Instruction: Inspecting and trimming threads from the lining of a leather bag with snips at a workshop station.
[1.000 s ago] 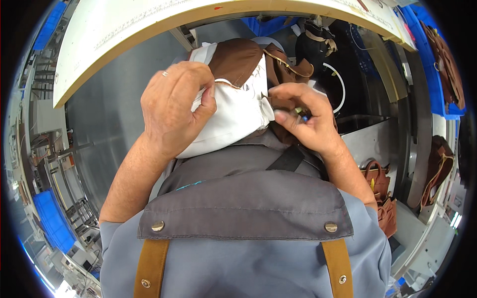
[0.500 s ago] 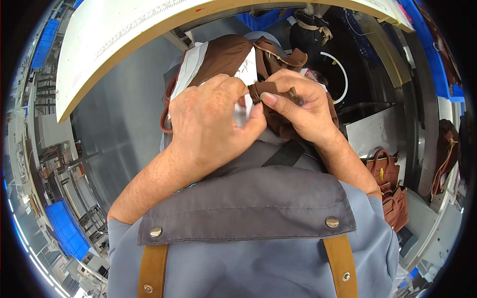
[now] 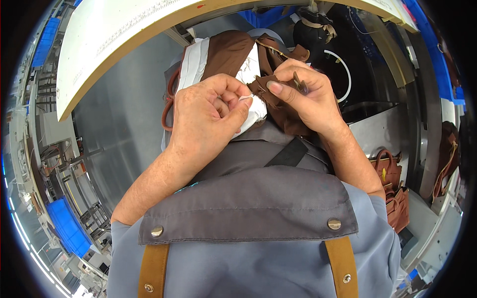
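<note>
A brown bag lies across my lap, its dark brown fabric lining (image 3: 226,54) pulled out and a gold-toothed zipper (image 3: 271,48) at its far side. White wrapping (image 3: 195,62) shows at the bag's left and between the hands, with loose brown threads on it. My right hand (image 3: 310,94) pinches a frayed edge of brown fabric (image 3: 268,92) between thumb and fingers. A small dark metal piece (image 3: 299,83) sticks out from those fingers; its kind is unclear. My left hand (image 3: 211,111) is closed in a pinch beside the frayed edge, with a bit of white at its fingertips.
A pale board with ruler marks (image 3: 119,44) curves across beyond the bag. Reddish-brown handbags (image 3: 390,171) stand at the right, near a metal box (image 3: 372,129). A white ring-shaped tube (image 3: 345,69) is at the far right. Blue bins (image 3: 67,226) stand at the left.
My left hand has drawn slightly left, apart from the brown fabric it was touching. The frayed edge and more white wrapping now show between the hands. The right hand keeps its pinch.
</note>
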The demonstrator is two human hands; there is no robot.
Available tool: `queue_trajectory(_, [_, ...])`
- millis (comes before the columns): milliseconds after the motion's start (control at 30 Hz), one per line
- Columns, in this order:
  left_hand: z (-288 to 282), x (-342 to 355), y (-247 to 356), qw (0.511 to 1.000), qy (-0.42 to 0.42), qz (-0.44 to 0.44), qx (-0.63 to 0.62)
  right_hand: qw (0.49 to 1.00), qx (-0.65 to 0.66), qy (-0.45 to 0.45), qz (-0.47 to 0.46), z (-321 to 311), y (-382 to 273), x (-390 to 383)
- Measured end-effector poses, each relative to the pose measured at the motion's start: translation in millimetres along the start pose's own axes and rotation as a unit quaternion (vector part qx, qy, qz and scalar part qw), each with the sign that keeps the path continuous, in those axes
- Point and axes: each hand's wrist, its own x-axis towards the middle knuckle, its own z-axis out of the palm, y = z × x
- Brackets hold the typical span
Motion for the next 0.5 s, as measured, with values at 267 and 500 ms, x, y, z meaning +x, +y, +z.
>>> queue_trajectory(267, [0.3,6.5,2.8,0.996,0.018,0.025,0.078,0.998,-0.036,0.024,-0.034,0.5,2.5,-2.1])
queue_trajectory(500, [-3.6,7.4,-2.5,0.999,0.023,-0.027,-0.020,0.871,-0.430,0.043,-0.233,-2.0,-45.7,-0.3])
